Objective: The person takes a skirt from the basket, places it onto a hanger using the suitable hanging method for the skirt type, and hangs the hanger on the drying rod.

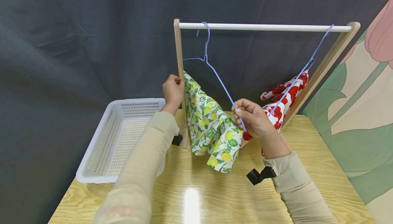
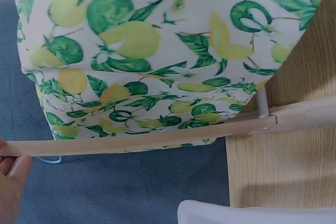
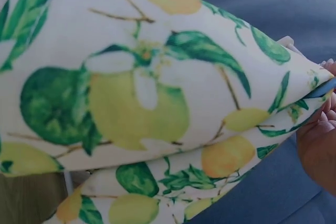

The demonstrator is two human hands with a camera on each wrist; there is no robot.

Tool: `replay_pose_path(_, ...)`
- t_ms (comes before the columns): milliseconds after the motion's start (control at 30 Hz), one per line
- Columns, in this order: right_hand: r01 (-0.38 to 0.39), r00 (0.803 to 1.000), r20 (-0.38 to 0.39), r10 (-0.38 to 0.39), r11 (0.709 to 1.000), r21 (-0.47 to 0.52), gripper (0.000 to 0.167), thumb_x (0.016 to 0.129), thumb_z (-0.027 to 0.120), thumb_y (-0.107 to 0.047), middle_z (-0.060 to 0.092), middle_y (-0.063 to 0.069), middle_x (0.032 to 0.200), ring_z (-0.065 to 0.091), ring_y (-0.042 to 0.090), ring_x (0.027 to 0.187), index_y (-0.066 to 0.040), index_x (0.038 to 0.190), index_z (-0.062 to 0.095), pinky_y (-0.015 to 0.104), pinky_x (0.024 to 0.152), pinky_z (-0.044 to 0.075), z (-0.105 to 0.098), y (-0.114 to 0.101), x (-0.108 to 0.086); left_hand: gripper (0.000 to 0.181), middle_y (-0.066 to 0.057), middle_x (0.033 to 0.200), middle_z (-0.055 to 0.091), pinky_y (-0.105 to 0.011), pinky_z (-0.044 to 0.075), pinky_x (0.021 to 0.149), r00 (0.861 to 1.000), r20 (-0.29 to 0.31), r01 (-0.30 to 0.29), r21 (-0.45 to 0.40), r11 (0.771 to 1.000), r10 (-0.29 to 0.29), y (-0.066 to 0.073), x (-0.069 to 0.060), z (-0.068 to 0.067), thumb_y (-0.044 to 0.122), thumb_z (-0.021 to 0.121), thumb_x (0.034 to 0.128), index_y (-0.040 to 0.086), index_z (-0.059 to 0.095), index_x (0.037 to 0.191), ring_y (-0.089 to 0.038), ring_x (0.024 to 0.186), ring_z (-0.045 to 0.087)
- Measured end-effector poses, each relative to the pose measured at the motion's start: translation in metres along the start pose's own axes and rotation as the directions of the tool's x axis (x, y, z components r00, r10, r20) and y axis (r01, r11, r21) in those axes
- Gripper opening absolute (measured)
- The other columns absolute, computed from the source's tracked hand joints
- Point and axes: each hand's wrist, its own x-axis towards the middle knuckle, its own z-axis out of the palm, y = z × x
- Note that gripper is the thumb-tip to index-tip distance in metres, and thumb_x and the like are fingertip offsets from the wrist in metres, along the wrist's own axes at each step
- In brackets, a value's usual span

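In the head view, my left hand (image 1: 173, 89) is at the rack's left wooden post (image 1: 178, 46), its fingers curled against it. The left wrist view shows fingertips on both sides of that post. A blue hanger (image 1: 219, 79) hangs by its hook from the rack's white rail (image 1: 261, 27). My right hand (image 1: 253, 118) pinches its lower right end. White cloth with a lemon print (image 1: 212, 121) droops between the post and my right hand. In the right wrist view, the lemon cloth (image 3: 131, 103) meets my right fingers, with a bit of blue hanger showing in its fold.
A second blue hanger (image 1: 302, 72) hangs at the rail's right end, with red-and-white patterned cloth (image 1: 280, 104) on it. A white perforated basket (image 1: 101, 142) stands on the wooden table (image 1: 221, 196) to the left. Dark curtain (image 1: 92, 39) backs the scene.
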Motion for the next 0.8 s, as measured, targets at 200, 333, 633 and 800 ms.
replay_pose_path(200,-0.048,0.998,-0.047,0.042,0.991,-0.127,0.025,0.085,0.032,0.014,0.052,0.004,0.068,0.049,0.01,0.055,0.0,0.086,0.054,0.018,0.047,0.043,-0.006,-0.001,-0.001,0.011,-0.011,0.081,0.061,-0.028,0.046,0.061,1.0,0.011,-0.003,-0.002,1.0,0.003,0.001,-0.001,0.0,0.012,0.053,0.0838,0.002,0.057,0.086,-0.02,0.071,0.057)
replay_pose_path(333,-0.14,0.987,-0.127,0.102,0.932,-0.335,0.023,0.084,0.037,0.013,0.053,0.003,0.065,0.048,0.011,0.051,-0.003,0.083,0.053,0.021,0.045,0.042,-0.009,-0.004,-0.001,0.01,-0.01,0.081,0.061,-0.028,0.045,0.061,1.0,0.018,0.004,-0.003,1.0,-0.004,0.001,-0.002,0.0,0.011,0.053,0.0838,0.002,0.057,0.086,-0.02,0.071,0.056)
replay_pose_path(633,-0.349,0.929,-0.331,0.168,0.702,-0.622,0.008,0.086,0.045,0.004,0.051,0.008,0.068,0.048,0.014,0.053,0.011,0.091,0.046,0.027,0.049,0.044,-0.002,-0.009,0.0,0.009,-0.011,0.081,0.06,-0.029,0.045,0.06,1.0,0.022,-0.005,-0.012,1.0,0.006,0.001,-0.003,-0.001,0.01,0.052,0.0838,0.002,0.056,0.086,-0.02,0.07,0.055)
replay_pose_path(800,-0.417,0.896,-0.434,0.097,0.521,-0.745,0.012,0.085,0.051,-0.002,0.053,0.014,0.076,0.052,0.019,0.057,0.007,0.093,0.052,0.027,0.05,0.046,0.001,-0.01,0.001,0.01,-0.011,0.082,0.06,-0.029,0.045,0.061,1.0,0.014,-0.025,-0.003,1.0,0.025,0.0,-0.003,-0.001,0.01,0.052,0.084,0.002,0.056,0.087,-0.021,0.071,0.056)
